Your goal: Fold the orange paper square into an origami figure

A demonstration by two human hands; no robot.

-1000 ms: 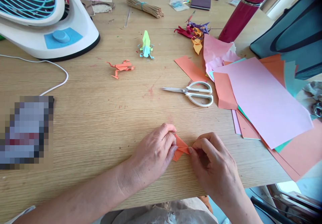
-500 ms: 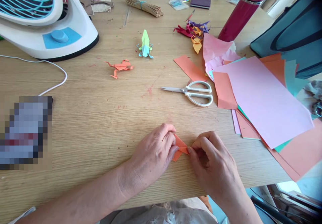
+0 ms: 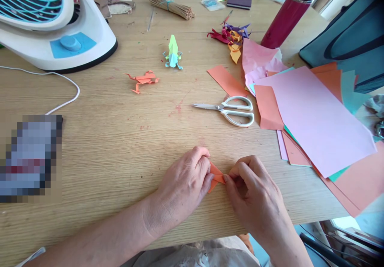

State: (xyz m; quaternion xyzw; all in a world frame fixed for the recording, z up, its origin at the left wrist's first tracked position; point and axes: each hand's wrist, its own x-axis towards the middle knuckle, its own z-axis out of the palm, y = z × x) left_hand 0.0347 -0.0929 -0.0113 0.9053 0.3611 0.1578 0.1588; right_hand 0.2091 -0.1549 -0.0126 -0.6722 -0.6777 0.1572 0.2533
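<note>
Between my hands, just above the table's near edge, is a small folded piece of orange paper point(image 3: 216, 172) with pointed flaps. My left hand point(image 3: 187, 179) is closed on its left side, thumb pressed on the fold and fingers curled behind it. My right hand point(image 3: 255, 191) pinches the right-hand tip between thumb and index finger. The paper's left part is hidden under my left fingers. Beyond my hands lie white-handled scissors point(image 3: 237, 108), blades pointing left. Farther off are an orange folded paper frog point(image 3: 144, 78) and a green and blue folded paper figure point(image 3: 173, 53).
A pile of coloured paper sheets point(image 3: 321, 115) covers the right side. Behind it stand a magenta bottle point(image 3: 288, 17) and a teal bag point(image 3: 348, 43). On the left are a white fan point(image 3: 90, 39) and a blurred-out device point(image 3: 30, 155) with a cable. A bundle of sticks point(image 3: 172, 6) lies at the back.
My left hand has shifted very slightly to the right over the folded orange paper, covering a little more of it. My right hand keeps its pinch in nearly the same place.
</note>
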